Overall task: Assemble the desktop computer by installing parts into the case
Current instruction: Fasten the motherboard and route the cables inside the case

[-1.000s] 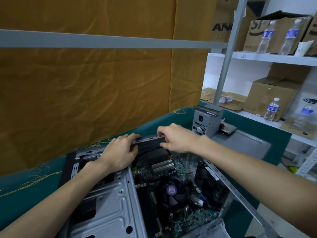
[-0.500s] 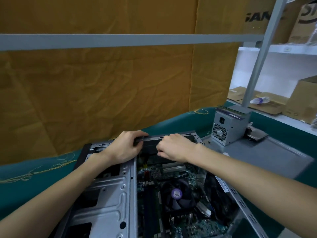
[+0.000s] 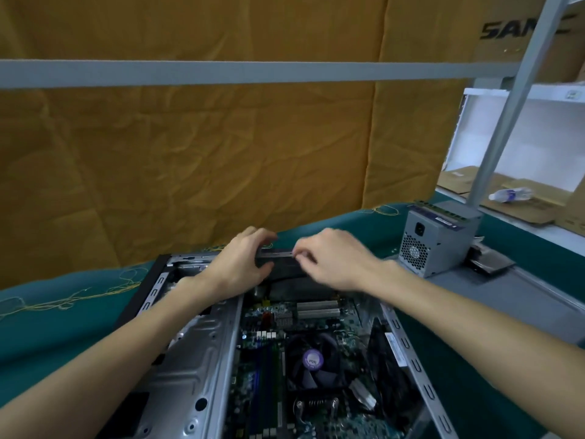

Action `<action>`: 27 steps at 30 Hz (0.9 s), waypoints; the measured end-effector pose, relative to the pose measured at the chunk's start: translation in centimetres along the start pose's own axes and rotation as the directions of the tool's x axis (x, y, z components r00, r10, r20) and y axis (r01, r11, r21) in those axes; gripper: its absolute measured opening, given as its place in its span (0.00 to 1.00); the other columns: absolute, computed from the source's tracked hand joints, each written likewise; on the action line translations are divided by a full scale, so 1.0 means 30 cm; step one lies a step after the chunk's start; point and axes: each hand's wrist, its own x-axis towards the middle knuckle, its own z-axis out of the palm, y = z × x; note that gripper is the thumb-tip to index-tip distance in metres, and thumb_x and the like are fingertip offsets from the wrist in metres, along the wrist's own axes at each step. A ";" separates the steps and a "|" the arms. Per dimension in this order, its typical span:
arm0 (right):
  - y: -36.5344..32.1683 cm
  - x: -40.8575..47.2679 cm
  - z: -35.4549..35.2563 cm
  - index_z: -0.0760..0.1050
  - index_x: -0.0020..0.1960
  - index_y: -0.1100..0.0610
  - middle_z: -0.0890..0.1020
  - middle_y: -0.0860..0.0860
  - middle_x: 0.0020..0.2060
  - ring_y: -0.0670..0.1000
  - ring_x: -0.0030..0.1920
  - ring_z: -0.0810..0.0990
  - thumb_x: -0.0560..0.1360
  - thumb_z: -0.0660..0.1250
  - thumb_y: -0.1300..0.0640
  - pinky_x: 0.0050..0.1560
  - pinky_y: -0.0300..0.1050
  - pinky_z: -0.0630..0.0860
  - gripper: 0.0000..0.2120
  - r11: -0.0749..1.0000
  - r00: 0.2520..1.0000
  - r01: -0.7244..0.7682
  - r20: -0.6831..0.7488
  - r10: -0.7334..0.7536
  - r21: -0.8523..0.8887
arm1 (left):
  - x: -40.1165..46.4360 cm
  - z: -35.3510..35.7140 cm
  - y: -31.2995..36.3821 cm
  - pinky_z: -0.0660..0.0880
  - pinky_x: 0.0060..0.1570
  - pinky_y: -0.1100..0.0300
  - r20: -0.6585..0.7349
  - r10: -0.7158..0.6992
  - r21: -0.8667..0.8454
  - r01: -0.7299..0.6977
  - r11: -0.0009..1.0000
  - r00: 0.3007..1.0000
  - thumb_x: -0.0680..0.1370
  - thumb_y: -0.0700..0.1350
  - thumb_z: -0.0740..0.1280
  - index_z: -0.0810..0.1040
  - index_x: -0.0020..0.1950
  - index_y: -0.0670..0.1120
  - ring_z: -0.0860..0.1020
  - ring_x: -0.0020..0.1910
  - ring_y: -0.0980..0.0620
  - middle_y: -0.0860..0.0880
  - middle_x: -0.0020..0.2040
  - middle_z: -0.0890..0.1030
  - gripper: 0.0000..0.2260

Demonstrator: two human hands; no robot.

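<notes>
An open desktop case point(image 3: 186, 353) lies flat on the green table, its motherboard point(image 3: 272, 324) and round CPU fan point(image 3: 313, 359) showing. At the far end of the case stands a dark expansion card point(image 3: 285, 267) with a metal top edge. My left hand point(image 3: 240, 264) grips the card's left end, fingers curled over its top. My right hand point(image 3: 335, 261) pinches the metal edge at the card's right part. The card's lower edge and its slot are hidden by my hands.
A grey power supply unit point(image 3: 437, 239) stands on a grey case side panel point(image 3: 506, 296) to the right. A drive point(image 3: 490, 261) lies behind it. Yellow threads point(image 3: 63, 299) trail on the green table cover point(image 3: 47, 327). A brown curtain hangs close behind; shelves with boxes stand at right.
My right hand has slid left along the card's top and now pinches its metal edge. My left hand stays on the left end. The camera has turned left and moved closer.
</notes>
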 end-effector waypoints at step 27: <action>0.211 -0.022 0.102 0.66 0.34 0.58 0.70 0.55 0.29 0.53 0.30 0.67 0.85 0.58 0.51 0.34 0.47 0.61 0.22 0.693 0.838 -0.510 0.113 0.533 0.510 | 0.079 0.394 0.294 0.68 0.63 0.46 0.576 -0.090 0.334 -0.134 0.933 0.812 0.80 0.37 0.58 0.70 0.72 0.43 0.68 0.64 0.36 0.40 0.65 0.67 0.20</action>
